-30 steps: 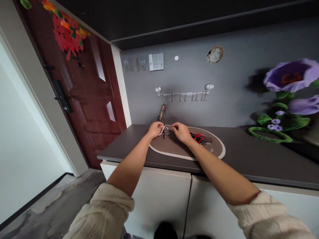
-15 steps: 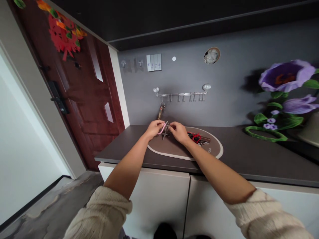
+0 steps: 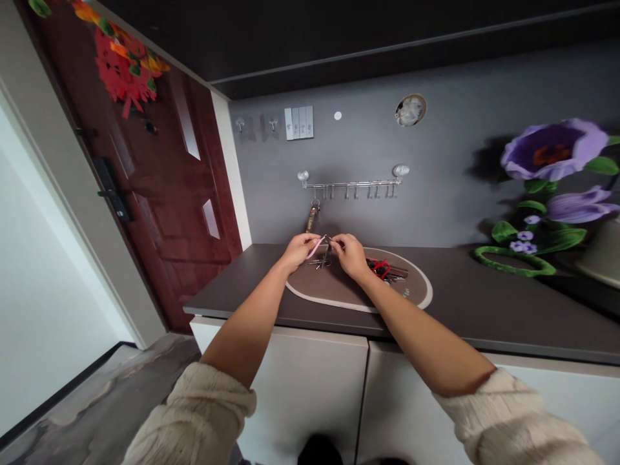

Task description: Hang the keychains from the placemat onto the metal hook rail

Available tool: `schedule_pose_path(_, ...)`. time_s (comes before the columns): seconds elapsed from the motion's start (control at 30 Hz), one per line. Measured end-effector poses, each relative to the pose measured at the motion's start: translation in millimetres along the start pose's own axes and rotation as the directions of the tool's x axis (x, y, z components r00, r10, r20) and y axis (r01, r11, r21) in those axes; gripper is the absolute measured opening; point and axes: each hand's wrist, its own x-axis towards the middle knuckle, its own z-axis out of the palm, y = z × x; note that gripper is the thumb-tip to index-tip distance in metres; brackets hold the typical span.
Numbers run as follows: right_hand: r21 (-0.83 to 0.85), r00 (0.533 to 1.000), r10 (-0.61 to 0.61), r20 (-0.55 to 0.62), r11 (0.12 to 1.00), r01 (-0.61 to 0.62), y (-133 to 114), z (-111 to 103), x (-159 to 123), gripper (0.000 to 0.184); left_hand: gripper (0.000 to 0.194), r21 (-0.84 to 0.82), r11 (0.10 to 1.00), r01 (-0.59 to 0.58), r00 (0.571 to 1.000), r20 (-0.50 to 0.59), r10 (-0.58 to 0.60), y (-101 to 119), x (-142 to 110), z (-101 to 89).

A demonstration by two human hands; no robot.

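Note:
Over the oval brown mat (image 3: 334,292), my left hand (image 3: 296,252) pinches a pink strap (image 3: 316,248) that slants up toward a small metal ring or clasp. Close beside it, my right hand (image 3: 351,256) has thumb and fingers pinched at the same ring. Metal keys (image 3: 325,257) dangle between the two hands, partly covered by the right fingertips. Whether the right fingers grip the ring or one key is too small to tell. Right of that hand, a bunch of keys with red and black parts (image 3: 382,268) lies on the mat.
Above the counter (image 3: 460,303), a hook rail (image 3: 353,185) on the grey wall carries one hanging keychain (image 3: 310,218) at its left end. Purple artificial flowers (image 3: 552,152) stand at the right. A dark red door (image 3: 159,213) is on the left; a dark cabinet (image 3: 368,32) overhangs the counter.
The dangling keys have shifted and spread differently between my hands. My right hand has moved slightly away from the left; the left still holds the pink strap.

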Motion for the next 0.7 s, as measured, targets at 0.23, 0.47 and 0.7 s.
schedule_pose_path(0.23,0.074,0.999,0.006,-0.047,0.997,-0.002,-2.0,-6.6,2.9,0.017,0.024,0.026,1.000,0.003,0.999,0.033,-0.004,0.1,-3.5,0.8)
schedule_pose_path(0.47,0.122,0.999,0.026,-0.043,0.992,-0.020,-1.4,-7.4,4.7,0.018,0.030,0.028,0.999,0.036,0.984,0.174,-0.040,-4.3,-4.1,1.9)
schedule_pose_path(0.7,0.100,0.999,-0.008,-0.053,0.995,0.013,0.2,-9.4,5.8,0.020,0.027,0.141,0.990,0.012,0.992,0.127,-0.030,-2.2,-5.7,5.7)
